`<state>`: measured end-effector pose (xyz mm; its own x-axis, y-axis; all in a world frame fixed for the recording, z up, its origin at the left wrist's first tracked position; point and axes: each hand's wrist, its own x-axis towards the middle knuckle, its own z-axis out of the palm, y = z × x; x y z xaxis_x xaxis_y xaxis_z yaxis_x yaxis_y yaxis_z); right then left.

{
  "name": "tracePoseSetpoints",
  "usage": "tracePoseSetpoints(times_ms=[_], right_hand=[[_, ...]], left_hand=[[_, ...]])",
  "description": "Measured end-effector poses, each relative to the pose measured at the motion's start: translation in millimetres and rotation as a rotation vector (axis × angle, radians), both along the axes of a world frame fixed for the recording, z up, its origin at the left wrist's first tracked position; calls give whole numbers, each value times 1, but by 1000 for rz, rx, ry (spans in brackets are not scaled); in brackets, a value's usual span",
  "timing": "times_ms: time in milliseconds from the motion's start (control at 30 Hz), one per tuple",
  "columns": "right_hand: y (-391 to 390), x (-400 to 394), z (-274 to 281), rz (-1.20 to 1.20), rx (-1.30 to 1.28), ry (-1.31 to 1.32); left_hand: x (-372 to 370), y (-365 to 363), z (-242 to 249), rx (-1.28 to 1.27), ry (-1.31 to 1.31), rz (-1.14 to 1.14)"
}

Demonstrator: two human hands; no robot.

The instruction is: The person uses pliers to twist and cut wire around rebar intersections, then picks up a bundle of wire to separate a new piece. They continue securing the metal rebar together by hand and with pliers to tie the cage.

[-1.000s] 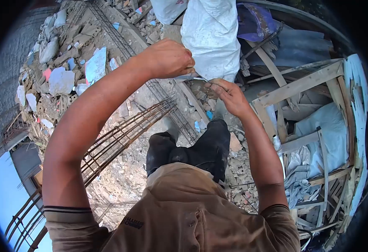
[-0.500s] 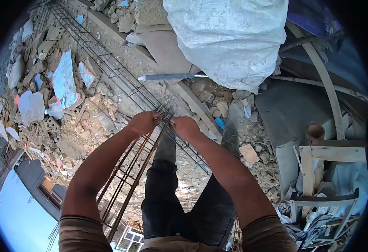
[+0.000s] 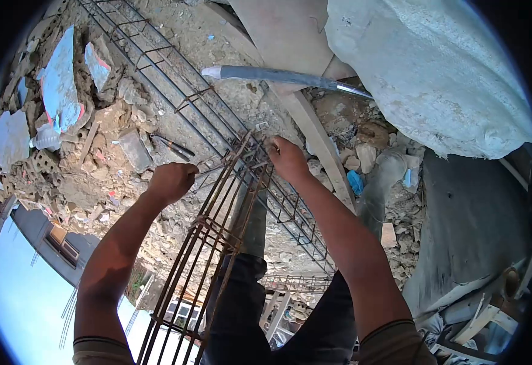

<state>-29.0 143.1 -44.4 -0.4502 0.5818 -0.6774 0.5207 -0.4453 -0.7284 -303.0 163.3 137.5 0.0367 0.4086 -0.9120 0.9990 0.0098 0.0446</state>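
The two hands are apart, one on each side of the spot where a rusty rebar cage [image 3: 203, 220] meets a longer dark rebar cage [image 3: 193, 98] that runs slantwise over the rubble [image 3: 111, 182]. The rusty rebar cage rises from the lower edge of the view, and its far end lies across the dark one. The left hand [image 3: 172, 181] is curled into a fist, clear of the bars, clamped on a thin strand [image 3: 211, 168] that leads across to that end. The right hand [image 3: 290, 158] has its fingertips at the crossing, on the far side of it; whether they pinch the strand, a bar or nothing, I cannot tell at this size.

Handled well, the strand should be kept taut by the fist, with the pull low and in line with the crossing, so that it seats against the bars rather than riding over them. The right fingertips would do best guiding it close to the steel, out of any gap where the bars could shift and nip them. Bare skin near cut ends and rust calls for short, controlled pulls.

A pair of pincers [image 3: 175, 148] lies near the left hand on the rubble, handy for tightening beyond finger strength. A grey-wrapped bar [image 3: 272, 74] lies farther off, towards the white sack [image 3: 430, 73], well apart from both hands
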Motion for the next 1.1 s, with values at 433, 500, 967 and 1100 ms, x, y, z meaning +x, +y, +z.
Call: tracePoseSetpoints(times_ms=[433,500,967,1100], right_hand=[[-2,-29,-24,165,-135,86],[-2,-30,-28,144,-151,118],[20,-24,-26,305,-25,95],[17,-11,-45,83,-7,-30]], left_hand=[[30,-7,-47,25,-49,-61],[32,-6,-50,34,-74,-59],[24,-22,-61,148,-103,75],[-17,13,-10,133,-102,56]])
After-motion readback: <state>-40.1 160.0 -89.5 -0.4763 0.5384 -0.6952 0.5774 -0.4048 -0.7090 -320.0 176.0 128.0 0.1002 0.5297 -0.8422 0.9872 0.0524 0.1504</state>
